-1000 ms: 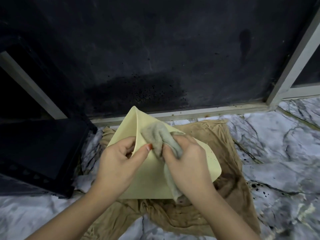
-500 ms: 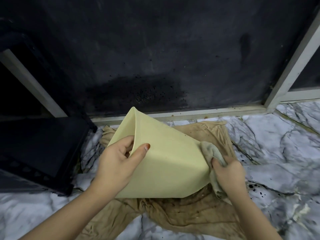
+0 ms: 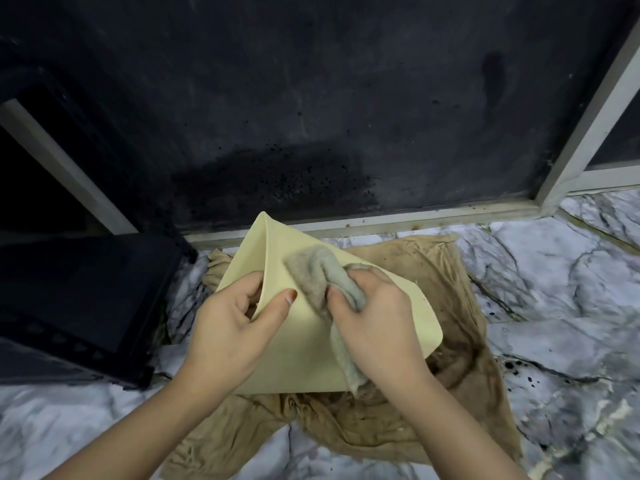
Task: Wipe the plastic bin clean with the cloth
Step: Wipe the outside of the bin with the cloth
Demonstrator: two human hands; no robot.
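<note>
On the floor | left hand (image 3: pixel 228 327) grips plastic bin (image 3: pixel 294 341) edge | right hand (image 3: pixel 374 323) rubs cloth (image 3: pixel 322 275) on side | wiping half done, I think

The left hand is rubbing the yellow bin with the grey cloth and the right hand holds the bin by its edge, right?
Not quite: the hands are swapped. The head view shows the right hand gripping the grey cloth against the yellow bin, while the left hand holds the bin by its edge.
</note>
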